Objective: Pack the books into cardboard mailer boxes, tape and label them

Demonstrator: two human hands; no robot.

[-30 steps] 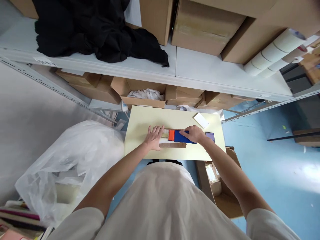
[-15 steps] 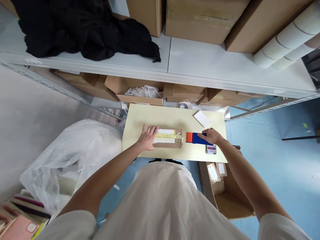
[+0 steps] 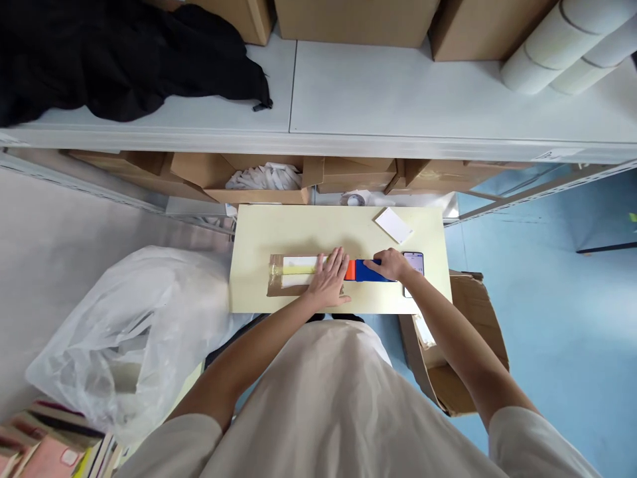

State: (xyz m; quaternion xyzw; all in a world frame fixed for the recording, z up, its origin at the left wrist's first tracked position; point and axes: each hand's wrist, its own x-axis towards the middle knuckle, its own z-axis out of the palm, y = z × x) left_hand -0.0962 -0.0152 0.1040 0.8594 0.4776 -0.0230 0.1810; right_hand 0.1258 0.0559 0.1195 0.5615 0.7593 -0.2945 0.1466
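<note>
A flat cardboard package (image 3: 294, 290) lies lengthwise on a pale yellow table (image 3: 256, 232). White patches and a yellow strip run along its top, with shiny clear tape at its left end. My left hand (image 3: 328, 282) lies over the package's right end with fingers stretched out, hiding that end. In my right hand (image 3: 392, 265) is a flat blue thing with an orange end (image 3: 365, 271), gripped with the thumb on top. The orange end meets the left hand's fingers; whether it touches the package is hidden. A phone (image 3: 414, 264) lies just beyond my right hand.
A white card or box (image 3: 393, 225) lies at the table's back right. Behind stands a shelf (image 3: 348, 99) with cardboard boxes, black cloth (image 3: 149, 66) and white rolls (image 3: 542, 53). A plastic bag (image 3: 149, 318) is at left, an open carton (image 3: 472, 318) at right.
My left hand has moved right along the package to its right end. The package and the blue thing have shifted left, and the orange end is now against my left hand. The phone shows more.
</note>
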